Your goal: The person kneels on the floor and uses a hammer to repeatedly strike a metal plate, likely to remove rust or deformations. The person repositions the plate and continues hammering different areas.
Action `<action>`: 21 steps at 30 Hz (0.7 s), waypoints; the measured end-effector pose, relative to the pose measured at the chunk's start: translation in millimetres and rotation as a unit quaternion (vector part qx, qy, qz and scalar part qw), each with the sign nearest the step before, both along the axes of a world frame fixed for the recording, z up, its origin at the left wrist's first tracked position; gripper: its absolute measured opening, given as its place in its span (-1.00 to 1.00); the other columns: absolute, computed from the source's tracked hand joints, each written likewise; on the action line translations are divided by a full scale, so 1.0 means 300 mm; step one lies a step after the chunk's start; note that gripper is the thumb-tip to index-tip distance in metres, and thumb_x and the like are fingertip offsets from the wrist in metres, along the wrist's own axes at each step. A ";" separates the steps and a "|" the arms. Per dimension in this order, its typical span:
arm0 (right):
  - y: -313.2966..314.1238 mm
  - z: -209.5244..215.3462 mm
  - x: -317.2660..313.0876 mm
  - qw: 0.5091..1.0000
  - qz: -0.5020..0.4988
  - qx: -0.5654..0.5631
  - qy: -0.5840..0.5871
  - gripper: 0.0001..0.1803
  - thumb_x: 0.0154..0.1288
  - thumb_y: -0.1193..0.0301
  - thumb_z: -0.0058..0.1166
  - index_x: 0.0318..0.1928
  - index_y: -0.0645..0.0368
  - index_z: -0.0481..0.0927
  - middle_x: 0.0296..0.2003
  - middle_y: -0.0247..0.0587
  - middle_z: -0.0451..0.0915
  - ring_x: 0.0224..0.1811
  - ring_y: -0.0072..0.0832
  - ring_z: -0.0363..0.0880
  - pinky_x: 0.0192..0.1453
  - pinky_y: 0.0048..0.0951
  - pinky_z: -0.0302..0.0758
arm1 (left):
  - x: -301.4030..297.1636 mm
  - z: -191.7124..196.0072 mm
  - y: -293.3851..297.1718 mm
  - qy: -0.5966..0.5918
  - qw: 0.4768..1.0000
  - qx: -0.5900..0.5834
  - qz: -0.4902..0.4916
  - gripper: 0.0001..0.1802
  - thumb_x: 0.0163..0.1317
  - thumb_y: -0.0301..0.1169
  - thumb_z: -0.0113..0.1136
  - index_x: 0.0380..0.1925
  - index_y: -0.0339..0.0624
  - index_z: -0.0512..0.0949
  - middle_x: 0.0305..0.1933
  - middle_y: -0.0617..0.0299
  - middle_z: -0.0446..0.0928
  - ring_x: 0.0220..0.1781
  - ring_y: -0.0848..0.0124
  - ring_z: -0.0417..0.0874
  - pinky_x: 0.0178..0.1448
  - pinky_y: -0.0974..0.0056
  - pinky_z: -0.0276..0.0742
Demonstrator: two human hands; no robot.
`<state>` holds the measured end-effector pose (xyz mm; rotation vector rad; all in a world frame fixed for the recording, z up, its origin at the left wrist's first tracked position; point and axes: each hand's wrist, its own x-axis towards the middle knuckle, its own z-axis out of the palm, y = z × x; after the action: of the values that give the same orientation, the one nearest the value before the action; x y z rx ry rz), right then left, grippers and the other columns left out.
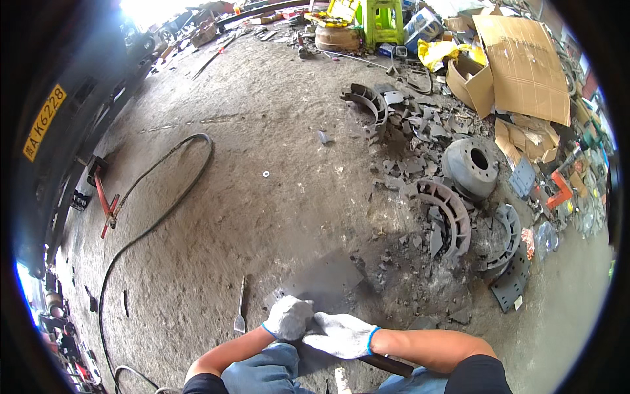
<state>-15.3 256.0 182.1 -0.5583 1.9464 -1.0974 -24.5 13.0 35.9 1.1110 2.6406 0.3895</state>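
Both my hands wear white knit gloves with blue cuffs and meet low in the middle, above my knees. My left hand (pixel 289 318) is closed in a fist; whatever it grips is hidden. Right beside it, my right hand (pixel 340 334) is closed, with a dark bar (pixel 388 365) running out from beneath its wrist; the bar's other end is hidden. Just beyond the hands, a flat dark grey plate (pixel 321 284) lies on the ground. A flat-bladed chisel (pixel 241 307) rests on the floor left of my left hand.
Curved brake shoes (pixel 456 220), broken lining pieces (pixel 420 125) and a grey brake drum (pixel 470 168) lie to the right. Cardboard (pixel 522 65) and a green stool (pixel 382 26) stand farther back. A black hose (pixel 147 230) loops on the left near a vehicle (pixel 72 59).
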 end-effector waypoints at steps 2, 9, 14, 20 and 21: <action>-0.013 0.046 0.008 1.000 0.008 -0.008 -0.027 -0.26 0.47 -0.14 -0.03 0.26 0.33 0.51 0.15 0.23 0.63 0.25 0.13 0.57 0.35 -0.07 0.47 | 0.044 -0.090 -0.034 -0.048 0.994 0.072 0.067 -0.73 0.18 -0.28 0.29 -0.10 0.06 0.74 -0.22 0.12 0.74 -0.21 0.12 0.73 -0.14 0.08 0.61; 0.056 0.069 -0.008 0.999 -0.027 0.004 -0.026 -0.41 0.52 0.02 -0.04 0.28 0.23 0.51 0.17 0.21 0.62 0.27 0.15 0.55 0.36 -0.04 0.46 | -0.024 -0.034 0.009 0.010 0.975 0.220 0.028 -0.84 0.23 -0.31 0.28 -0.25 0.05 0.78 -0.36 0.19 0.74 -0.33 0.14 0.75 -0.25 0.13 0.60; 0.079 0.132 0.000 0.981 -0.093 -0.167 -0.037 -0.51 0.52 0.15 0.10 0.21 0.30 0.52 -0.01 0.03 0.67 0.08 -0.20 0.66 0.22 -0.24 0.56 | 0.001 -0.030 -0.015 0.023 0.991 0.126 -0.048 -0.79 0.14 -0.22 0.30 -0.24 0.05 0.73 -0.25 0.16 0.70 -0.24 0.06 0.69 -0.19 0.05 0.59; 0.274 -0.078 -0.006 0.857 -0.396 -0.095 -0.315 -0.75 0.43 0.25 0.25 -0.13 0.20 0.67 -0.43 -0.31 0.64 -0.56 -0.46 0.61 -0.48 -0.39 0.58 | 0.068 0.002 0.026 -0.075 0.941 0.251 0.216 -0.75 0.23 -0.32 0.46 -0.11 -0.09 0.71 -0.28 0.07 0.69 -0.22 0.06 0.72 -0.06 0.07 0.63; 0.316 -0.139 0.009 0.820 -0.439 -0.081 -0.358 -0.79 0.42 0.30 0.26 -0.16 0.20 0.67 -0.47 -0.28 0.63 -0.59 -0.46 0.60 -0.52 -0.42 0.57 | 0.074 0.034 0.012 -0.102 0.936 0.249 0.226 -0.74 0.22 -0.33 0.47 -0.11 -0.11 0.71 -0.27 0.08 0.69 -0.21 0.09 0.73 -0.06 0.09 0.64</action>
<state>-12.5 350.9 140.3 0.7082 1.3894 -1.7134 -2.2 16.6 46.1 0.5063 2.6505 1.2479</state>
